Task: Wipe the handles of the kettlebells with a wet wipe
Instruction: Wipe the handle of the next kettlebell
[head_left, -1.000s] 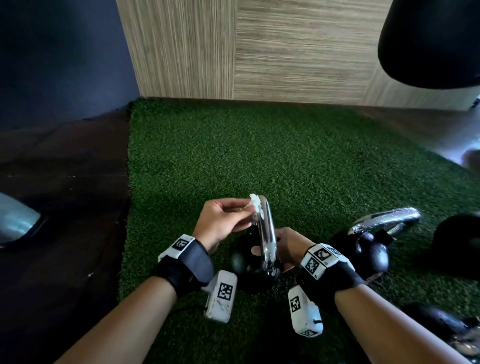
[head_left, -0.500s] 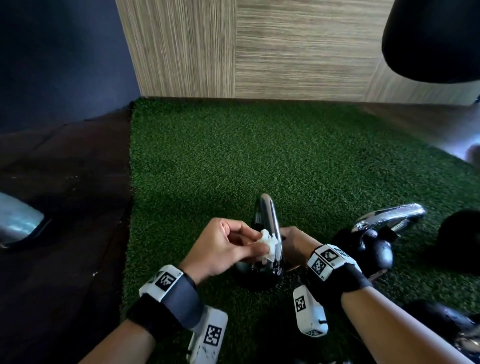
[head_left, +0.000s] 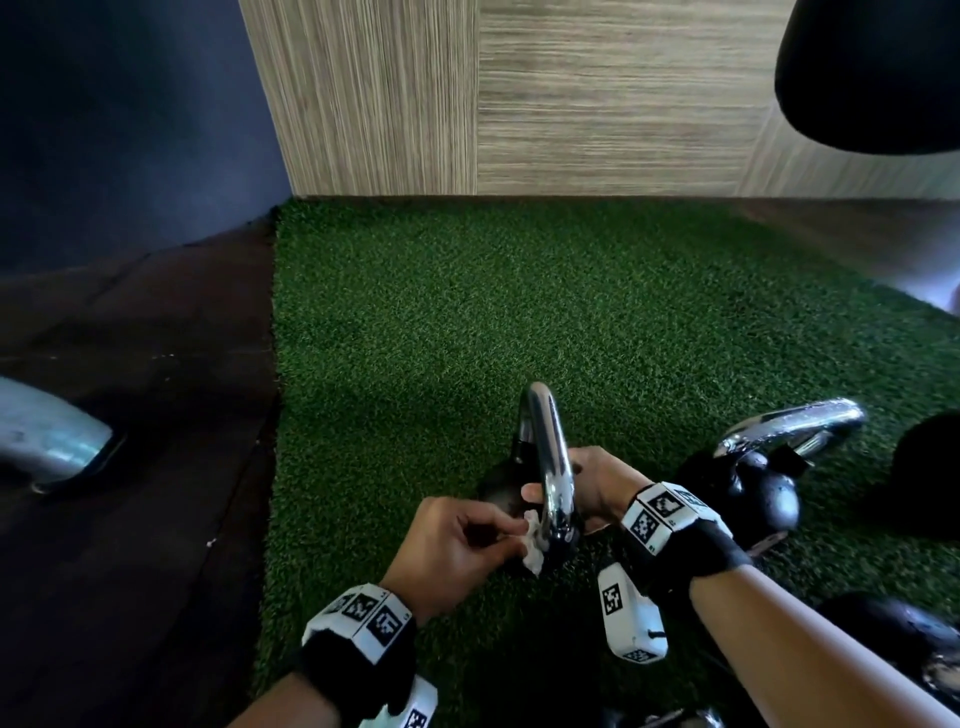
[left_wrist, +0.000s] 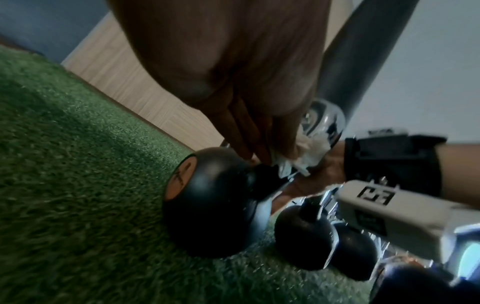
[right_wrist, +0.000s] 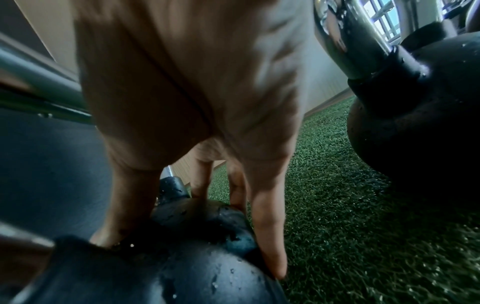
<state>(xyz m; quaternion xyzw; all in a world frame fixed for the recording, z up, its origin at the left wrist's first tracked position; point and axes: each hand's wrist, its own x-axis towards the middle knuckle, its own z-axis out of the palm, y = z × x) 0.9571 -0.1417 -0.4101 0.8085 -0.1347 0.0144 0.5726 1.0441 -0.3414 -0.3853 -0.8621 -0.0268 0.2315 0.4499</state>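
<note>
Lower centre of head view: left hand (head_left: 457, 551) pinches the crumpled wet wipe (head_left: 531, 540) against the low end of the chrome handle (head_left: 548, 457) of a black kettlebell (left_wrist: 215, 207) lying on green turf (head_left: 467, 322). Right hand (head_left: 597, 483) steadies the ball, fingers (right_wrist: 267, 226) straight along its wet surface; hand half hidden behind the handle. Second kettlebell (head_left: 753, 483) to the right. More kettlebells cut off at lower right. Left wrist view blurred; wipe barely readable. Dark round object, upper right, cropped.
</note>
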